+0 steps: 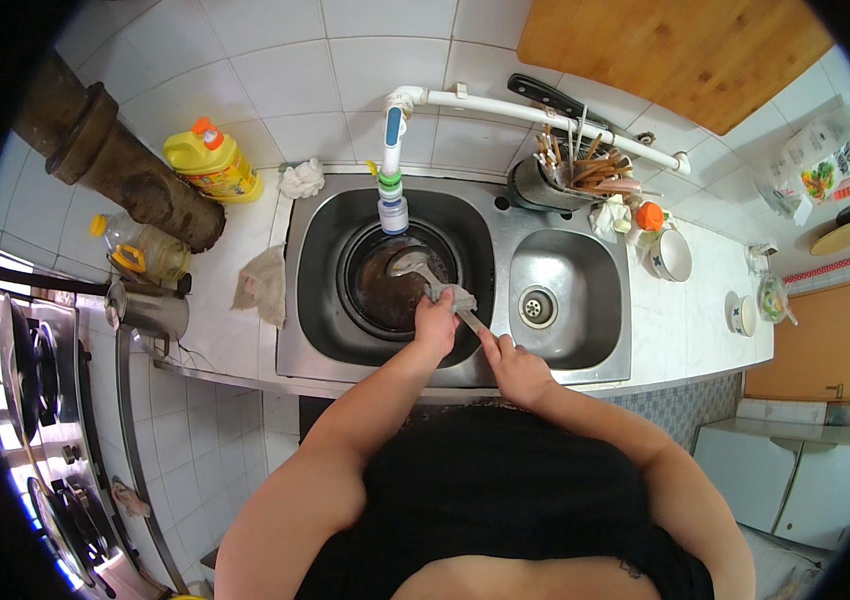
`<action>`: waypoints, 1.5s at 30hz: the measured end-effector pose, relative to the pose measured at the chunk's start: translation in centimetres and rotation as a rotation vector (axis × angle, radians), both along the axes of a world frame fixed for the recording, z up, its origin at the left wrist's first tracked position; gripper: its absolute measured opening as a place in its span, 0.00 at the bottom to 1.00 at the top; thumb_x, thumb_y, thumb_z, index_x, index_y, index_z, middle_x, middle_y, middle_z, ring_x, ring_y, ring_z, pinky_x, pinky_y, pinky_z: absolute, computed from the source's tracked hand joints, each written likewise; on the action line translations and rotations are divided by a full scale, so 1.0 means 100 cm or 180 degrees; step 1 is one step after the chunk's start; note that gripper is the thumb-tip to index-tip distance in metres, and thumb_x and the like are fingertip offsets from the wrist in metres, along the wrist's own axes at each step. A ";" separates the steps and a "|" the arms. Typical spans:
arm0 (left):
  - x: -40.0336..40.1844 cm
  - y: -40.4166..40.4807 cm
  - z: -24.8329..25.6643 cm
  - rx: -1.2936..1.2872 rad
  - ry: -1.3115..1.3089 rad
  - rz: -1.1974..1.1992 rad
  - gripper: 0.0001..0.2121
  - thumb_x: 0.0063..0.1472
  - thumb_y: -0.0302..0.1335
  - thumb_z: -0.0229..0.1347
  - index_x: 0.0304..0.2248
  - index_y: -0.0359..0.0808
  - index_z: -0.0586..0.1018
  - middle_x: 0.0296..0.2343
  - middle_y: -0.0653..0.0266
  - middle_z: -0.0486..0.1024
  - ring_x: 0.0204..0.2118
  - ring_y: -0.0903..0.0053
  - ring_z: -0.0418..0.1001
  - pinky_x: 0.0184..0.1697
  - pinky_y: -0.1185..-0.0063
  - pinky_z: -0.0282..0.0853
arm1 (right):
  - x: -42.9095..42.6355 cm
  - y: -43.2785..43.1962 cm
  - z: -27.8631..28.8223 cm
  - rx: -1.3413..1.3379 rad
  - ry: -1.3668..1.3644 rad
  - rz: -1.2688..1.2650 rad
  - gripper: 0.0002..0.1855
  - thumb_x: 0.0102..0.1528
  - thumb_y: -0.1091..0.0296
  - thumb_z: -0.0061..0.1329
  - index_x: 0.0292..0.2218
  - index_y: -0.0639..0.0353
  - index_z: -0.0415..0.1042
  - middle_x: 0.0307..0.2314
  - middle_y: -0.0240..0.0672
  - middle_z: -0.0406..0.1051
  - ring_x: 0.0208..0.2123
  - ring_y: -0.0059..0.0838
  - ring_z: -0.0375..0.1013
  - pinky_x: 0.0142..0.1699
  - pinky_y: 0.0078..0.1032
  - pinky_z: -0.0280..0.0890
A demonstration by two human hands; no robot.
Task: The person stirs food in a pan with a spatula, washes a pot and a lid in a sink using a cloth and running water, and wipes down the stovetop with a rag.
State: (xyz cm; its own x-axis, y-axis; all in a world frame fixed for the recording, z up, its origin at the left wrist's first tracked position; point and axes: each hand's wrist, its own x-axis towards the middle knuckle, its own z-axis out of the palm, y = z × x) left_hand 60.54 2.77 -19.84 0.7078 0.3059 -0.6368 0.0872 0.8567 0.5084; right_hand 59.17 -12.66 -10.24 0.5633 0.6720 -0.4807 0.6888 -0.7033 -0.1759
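My left hand (438, 322) grips a wet grey cloth (457, 298) wrapped around the handle of a metal ladle (408, 262). Farther down that handle, my right hand (516, 365) holds the end near the sink's front rim. The ladle's head lies over a round dark basin (346, 300) of brownish water, inside the large left bowl of a stainless steel double sink (305, 330). A white faucet with a filter nozzle (393, 216) hangs above the basin's far side.
The smaller sink bowl (586, 259) with a drain is on the right. Behind it stand a chopstick holder (545, 184) and a knife (545, 94). A yellow detergent jug (219, 165), a rag (261, 289) and a metal pot (159, 311) are on the left; a bowl (671, 255) sits right.
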 end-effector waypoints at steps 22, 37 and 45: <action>0.026 0.108 0.002 0.1544 0.1172 -0.1185 0.13 0.57 0.36 0.47 0.36 0.37 0.73 0.16 0.66 0.66 0.12 0.81 0.61 0.19 0.78 0.60 | 0.004 -0.054 0.003 0.1064 -0.0646 0.0503 0.30 0.44 0.76 0.42 0.50 0.47 0.57 0.25 0.35 0.59 0.19 0.35 0.66 0.23 0.28 0.64; 0.018 0.120 -0.004 0.0681 0.0898 -0.1463 0.11 0.57 0.38 0.48 0.31 0.38 0.71 0.21 0.66 0.70 0.21 0.78 0.68 0.22 0.82 0.64 | -0.009 -0.064 0.006 0.1215 -0.0248 -0.0077 0.33 0.41 0.75 0.43 0.51 0.45 0.55 0.29 0.38 0.61 0.24 0.40 0.68 0.27 0.32 0.66; -0.014 0.084 0.004 0.1365 0.0859 -0.2062 0.13 0.57 0.42 0.47 0.36 0.42 0.68 0.21 0.67 0.71 0.19 0.78 0.68 0.19 0.83 0.61 | 0.001 -0.096 -0.010 0.1639 -0.0401 -0.0873 0.25 0.48 0.73 0.41 0.49 0.47 0.57 0.27 0.40 0.61 0.22 0.44 0.67 0.27 0.36 0.64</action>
State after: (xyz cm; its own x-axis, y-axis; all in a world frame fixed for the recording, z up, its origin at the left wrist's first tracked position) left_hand 59.13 11.20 -19.40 0.6668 0.1446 -0.7310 0.6638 0.3306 0.6709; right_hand 59.27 -22.21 -11.26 0.7807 0.6229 -0.0500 0.5319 -0.7043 -0.4702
